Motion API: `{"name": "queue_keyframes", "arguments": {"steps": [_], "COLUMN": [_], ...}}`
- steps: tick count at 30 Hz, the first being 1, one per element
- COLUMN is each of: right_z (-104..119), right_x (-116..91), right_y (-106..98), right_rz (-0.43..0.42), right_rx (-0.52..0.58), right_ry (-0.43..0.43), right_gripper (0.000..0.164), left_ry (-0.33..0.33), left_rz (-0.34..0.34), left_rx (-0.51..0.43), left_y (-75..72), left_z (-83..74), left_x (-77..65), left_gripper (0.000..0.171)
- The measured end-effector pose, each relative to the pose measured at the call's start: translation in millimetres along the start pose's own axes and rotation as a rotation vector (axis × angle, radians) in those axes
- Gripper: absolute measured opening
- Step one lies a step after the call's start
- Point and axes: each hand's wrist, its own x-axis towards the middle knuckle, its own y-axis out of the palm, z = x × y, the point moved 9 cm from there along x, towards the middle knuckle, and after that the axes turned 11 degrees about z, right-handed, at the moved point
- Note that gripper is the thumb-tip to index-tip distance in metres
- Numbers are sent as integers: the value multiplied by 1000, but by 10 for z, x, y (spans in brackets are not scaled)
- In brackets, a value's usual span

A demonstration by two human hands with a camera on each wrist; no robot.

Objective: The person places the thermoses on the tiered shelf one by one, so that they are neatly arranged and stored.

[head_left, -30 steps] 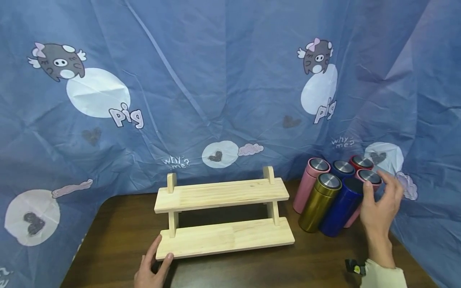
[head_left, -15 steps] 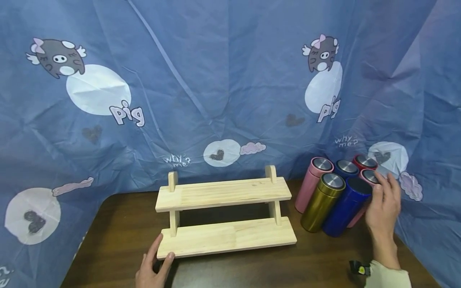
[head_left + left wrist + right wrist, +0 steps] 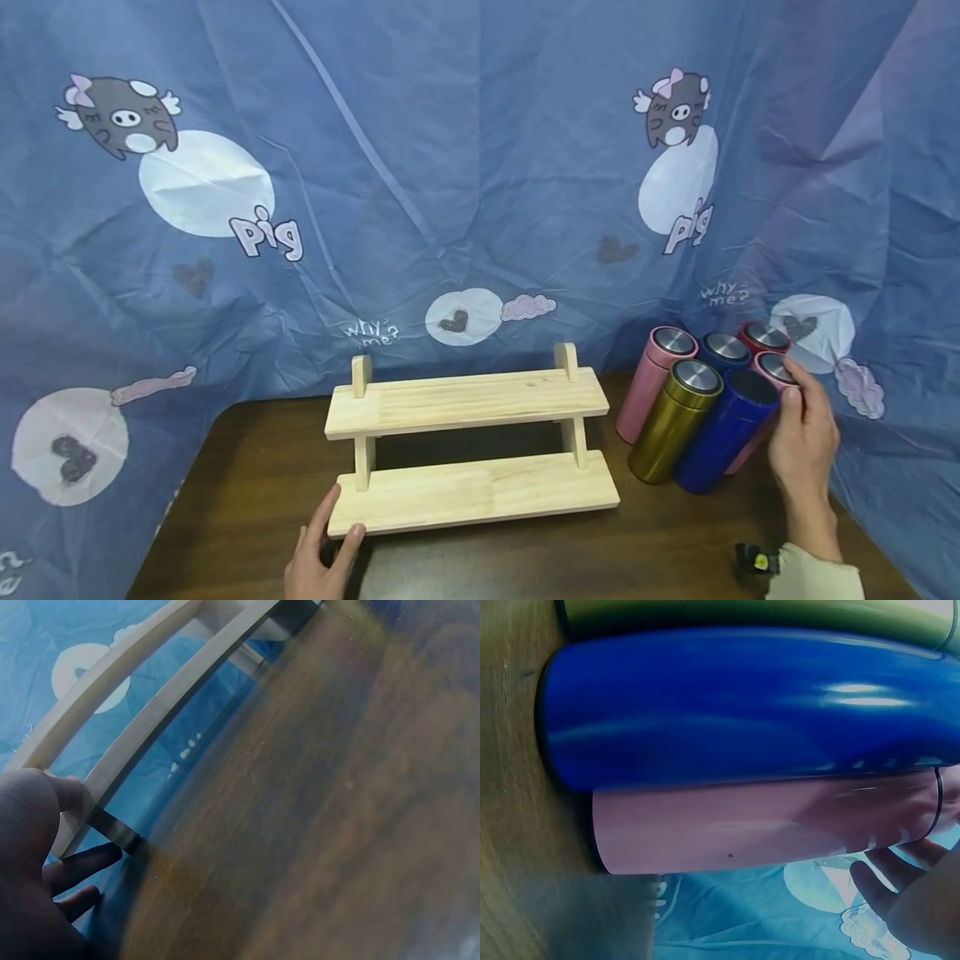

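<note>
A two-tier wooden shelf of pale timber stands on the table. My left hand grips its lower board at the left front corner, the thumb on the front edge. In the left wrist view, several fingers reach under that board's end. On the right, my right hand holds a pink thermos near its silver-topped lid, thumb in front and index finger behind. The thermos stands upright, partly hidden by a blue thermos. A gold thermos is left of the blue one.
Behind them stand another pink thermos, a dark blue thermos and a red thermos, all packed close together. A blue printed cloth hangs round the back and sides of the brown table.
My right hand has come in from over the thermoses to the pink one's lid, its fingers drawing closer together. The left hand stays on the shelf. The head view has shifted slightly.
</note>
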Motion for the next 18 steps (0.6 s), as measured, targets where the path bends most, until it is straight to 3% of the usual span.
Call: {"name": "queue_keyframes", "arguments": {"steps": [6, 13, 18], "right_z": [-20, 65, 49], "right_x": [-11, -6, -15], "right_y": [13, -72, -135], "right_rz": [-12, -74, -80], "right_rx": [-2, 22, -10], "right_ry": [53, 30, 59], "right_gripper": [38, 35, 35], "left_ry": [35, 8, -18], "left_rz": [-36, -25, 2], "left_rx": [-18, -12, 8], "left_y": [-51, -49, 4], "left_z": [0, -4, -24], "left_x": [-29, -24, -4], "left_gripper": [68, 68, 69]}}
